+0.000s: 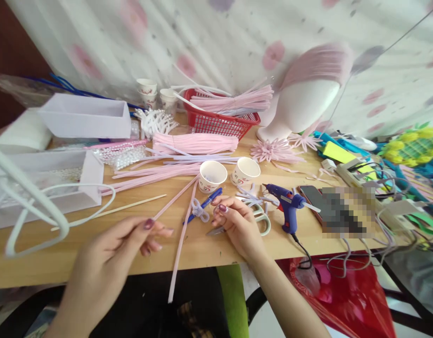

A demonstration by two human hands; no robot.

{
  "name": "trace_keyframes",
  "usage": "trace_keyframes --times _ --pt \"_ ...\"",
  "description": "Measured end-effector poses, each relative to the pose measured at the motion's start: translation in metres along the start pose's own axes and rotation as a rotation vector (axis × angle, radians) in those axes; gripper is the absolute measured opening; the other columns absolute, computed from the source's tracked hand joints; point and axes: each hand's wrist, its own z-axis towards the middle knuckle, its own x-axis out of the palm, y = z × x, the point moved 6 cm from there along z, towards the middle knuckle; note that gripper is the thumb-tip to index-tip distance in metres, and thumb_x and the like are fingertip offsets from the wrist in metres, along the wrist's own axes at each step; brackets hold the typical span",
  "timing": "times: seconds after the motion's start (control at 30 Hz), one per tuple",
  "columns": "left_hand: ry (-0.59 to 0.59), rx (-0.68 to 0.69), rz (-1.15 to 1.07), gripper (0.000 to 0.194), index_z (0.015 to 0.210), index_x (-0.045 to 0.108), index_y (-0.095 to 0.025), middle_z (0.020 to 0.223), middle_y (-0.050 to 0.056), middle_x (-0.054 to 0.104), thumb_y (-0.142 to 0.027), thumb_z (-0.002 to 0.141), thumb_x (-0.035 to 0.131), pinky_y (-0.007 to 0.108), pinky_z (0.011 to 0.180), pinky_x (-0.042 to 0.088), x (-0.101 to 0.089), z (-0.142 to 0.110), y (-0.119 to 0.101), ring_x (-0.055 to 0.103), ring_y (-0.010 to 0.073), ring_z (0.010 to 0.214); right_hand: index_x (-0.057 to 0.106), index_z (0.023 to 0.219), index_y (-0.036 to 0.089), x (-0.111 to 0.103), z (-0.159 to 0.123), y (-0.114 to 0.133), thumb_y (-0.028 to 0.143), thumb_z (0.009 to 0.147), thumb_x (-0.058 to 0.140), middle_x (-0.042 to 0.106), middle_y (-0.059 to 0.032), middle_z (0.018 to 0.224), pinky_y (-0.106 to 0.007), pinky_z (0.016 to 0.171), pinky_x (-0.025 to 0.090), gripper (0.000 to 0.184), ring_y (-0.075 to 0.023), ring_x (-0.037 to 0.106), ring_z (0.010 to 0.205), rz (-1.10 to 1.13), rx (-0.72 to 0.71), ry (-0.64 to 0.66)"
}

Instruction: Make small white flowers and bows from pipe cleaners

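My left hand (pixel 112 258) is over the front left of the table, thumb and forefinger pinched at the end of a pink pipe cleaner (pixel 177 198). Its other fingers are loosely bent. My right hand (pixel 237 225) is above the scissors (pixel 262 220), thumb pressed to the forefinger; anything between those tips is too small to make out. Between the hands, a second pink pipe cleaner (pixel 181 244) hangs past the table edge. A looped lavender pipe-cleaner flower (pixel 199 211) lies against a blue pen (pixel 211 199).
Two paper cups (pixel 212 176) stand behind my hands. To the right are a blue glue gun (pixel 288 204) and a phone (pixel 313 202). Pink bundles (pixel 195 143), a red basket (pixel 223 123) and a white mannequin head (pixel 300 105) are farther back. White boxes (pixel 86 117) stand left.
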Motion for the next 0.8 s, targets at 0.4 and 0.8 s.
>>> trace_keyframes --times 0.4,0.8 --pt "0.306 0.056 -0.352 0.030 0.117 0.075 -0.024 0.076 0.001 0.079 -0.034 0.091 0.066 0.022 0.048 0.055 0.076 -0.012 -0.065 0.067 0.0145 0.054 0.081 0.076 0.027 0.020 -0.037 0.047 0.034 0.081 0.086 0.068 -0.0043 0.092 -0.034 0.084 0.051 0.009 -0.0209 0.063 0.091 -0.490 -0.279 0.066" --pt "0.025 0.408 0.192 0.029 0.104 0.079 -0.021 0.096 0.007 0.081 -0.020 0.098 0.051 0.032 0.078 0.059 0.048 0.000 -0.034 0.076 0.0226 0.086 0.073 0.098 0.022 0.007 -0.019 0.036 0.026 0.091 0.067 0.062 -0.0029 0.085 -0.029 0.060 0.046 0.010 -0.0158 0.056 0.062 -1.237 -0.328 0.007"
